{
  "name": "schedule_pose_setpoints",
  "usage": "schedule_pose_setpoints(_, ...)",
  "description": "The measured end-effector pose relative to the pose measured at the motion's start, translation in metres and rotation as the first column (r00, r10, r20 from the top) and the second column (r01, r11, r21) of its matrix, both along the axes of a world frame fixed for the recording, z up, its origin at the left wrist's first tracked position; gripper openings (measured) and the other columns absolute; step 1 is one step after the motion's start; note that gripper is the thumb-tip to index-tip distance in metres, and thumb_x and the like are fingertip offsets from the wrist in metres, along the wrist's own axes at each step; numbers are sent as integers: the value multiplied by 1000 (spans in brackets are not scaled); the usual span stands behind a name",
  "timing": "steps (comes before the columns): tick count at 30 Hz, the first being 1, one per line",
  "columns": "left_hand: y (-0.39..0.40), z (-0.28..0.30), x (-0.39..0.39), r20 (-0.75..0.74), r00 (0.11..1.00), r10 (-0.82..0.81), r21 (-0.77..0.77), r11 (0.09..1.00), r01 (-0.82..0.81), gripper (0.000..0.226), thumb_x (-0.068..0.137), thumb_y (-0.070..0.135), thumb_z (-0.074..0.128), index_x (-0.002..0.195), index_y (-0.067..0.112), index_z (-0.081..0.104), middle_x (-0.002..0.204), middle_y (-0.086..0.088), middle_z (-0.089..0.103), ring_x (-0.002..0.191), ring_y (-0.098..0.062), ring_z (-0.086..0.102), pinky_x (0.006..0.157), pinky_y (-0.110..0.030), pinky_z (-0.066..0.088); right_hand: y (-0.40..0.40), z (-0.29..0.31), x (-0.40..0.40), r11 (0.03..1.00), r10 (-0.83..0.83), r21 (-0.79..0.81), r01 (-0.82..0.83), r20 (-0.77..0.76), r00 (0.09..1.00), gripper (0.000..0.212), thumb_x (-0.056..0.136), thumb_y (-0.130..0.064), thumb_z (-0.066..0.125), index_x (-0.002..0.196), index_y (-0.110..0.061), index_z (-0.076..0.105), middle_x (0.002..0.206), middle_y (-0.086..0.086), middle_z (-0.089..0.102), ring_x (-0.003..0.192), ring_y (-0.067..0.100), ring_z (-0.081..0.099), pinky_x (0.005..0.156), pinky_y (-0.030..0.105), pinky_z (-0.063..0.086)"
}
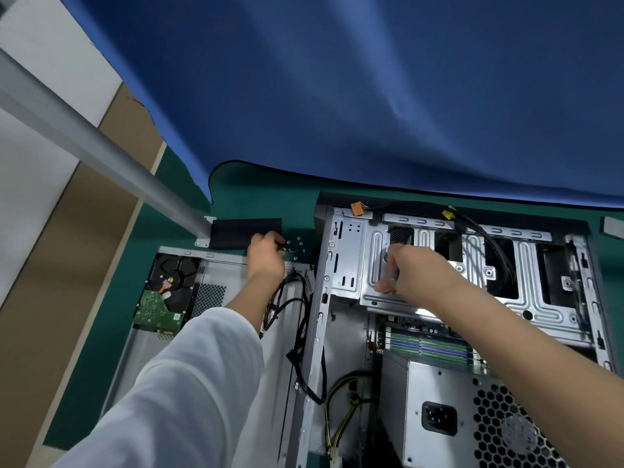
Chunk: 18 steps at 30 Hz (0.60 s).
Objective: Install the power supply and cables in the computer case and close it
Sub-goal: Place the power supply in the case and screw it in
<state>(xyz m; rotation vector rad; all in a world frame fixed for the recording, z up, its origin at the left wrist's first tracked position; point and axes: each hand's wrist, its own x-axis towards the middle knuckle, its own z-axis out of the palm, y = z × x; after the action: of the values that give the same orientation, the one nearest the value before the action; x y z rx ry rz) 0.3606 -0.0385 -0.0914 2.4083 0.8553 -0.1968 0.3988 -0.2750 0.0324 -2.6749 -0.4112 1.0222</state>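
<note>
While the right hand (410,271) grips the open grey steel computer case's (472,298) drive cage, left hand (266,253) fingers pinch among small silver screws (293,246) on the far-left green tabletop (236,197).

Bare metal computer case (347,251) on a matt green mat (270,197).
Its power supply (439,393) is dull grey sheet metal with honeycomb perforation; black cables (297,319) look like smooth plastic; blue cloth backdrop (371,96) hangs soft and matt; white fabric sleeve (189,383).

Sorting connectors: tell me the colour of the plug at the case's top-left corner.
Orange, clearest in the head view.
</note>
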Motion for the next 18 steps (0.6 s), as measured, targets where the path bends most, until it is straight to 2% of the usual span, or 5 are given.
schedule_pose_setpoints(5,1,0,-6,-9,995,-97,83,992,98,46,83,-16,41,121,2,61,116,-19,55,108,-31,52,93,-40,44,-2,-2,0,1000,-6,12,7,-10,1000,45,92,-6,53,67,-29,24,67,-15,61,64,-2,51,49,20,29)
schedule_pose_setpoints(12,4,0,-8,-49,987,-152,166,973,158,26,95,10,50,114,9,67,113,-13,61,103,-32,56,87,-39,46,-2,-6,1,1000,-12,-5,12,17,1000,38,92,-7,53,68,-26,31,61,-17,57,60,-8,44,49,21,31)
schedule_pose_setpoints(18,5,-2,-5,-93,974,-205,255,941,222,23,95,18,53,111,14,69,112,-10,62,101,-31,57,86,-35,41,-2,-6,1,1000,-20,-11,20,13,1000,38,92,-8,55,68,-26,32,61,-19,55,58,-8,44,48,21,29)
